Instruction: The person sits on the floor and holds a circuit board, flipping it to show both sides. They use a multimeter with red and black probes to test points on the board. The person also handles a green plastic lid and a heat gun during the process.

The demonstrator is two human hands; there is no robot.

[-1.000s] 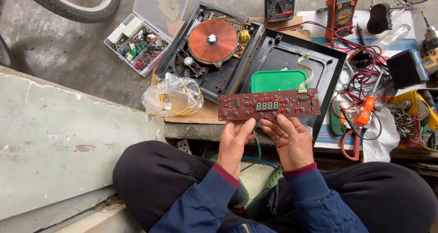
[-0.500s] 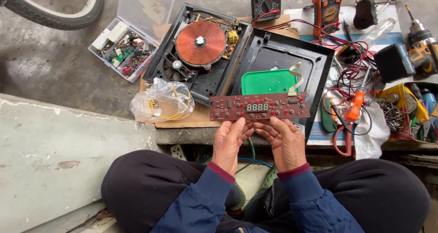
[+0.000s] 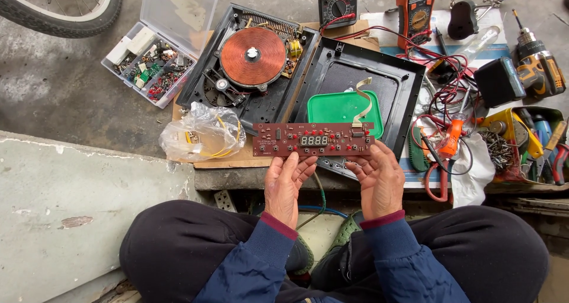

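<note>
Above my lap, over the edge of the low bench, I hold the long red control circuit board [image 3: 313, 139] level, display side up: my left hand [image 3: 286, 184] pinches its lower edge with curled fingers, my right hand [image 3: 377, 181] grips the right end. Its beige ribbon cable [image 3: 363, 101] curls up free over the green lid [image 3: 341, 108]. I judge a careless tilt could snag that ribbon or drop the board onto the opened induction cooker [image 3: 252, 63].

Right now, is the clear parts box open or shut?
Open. The parts box has its clear lid swung back, small components exposed inside.
</note>
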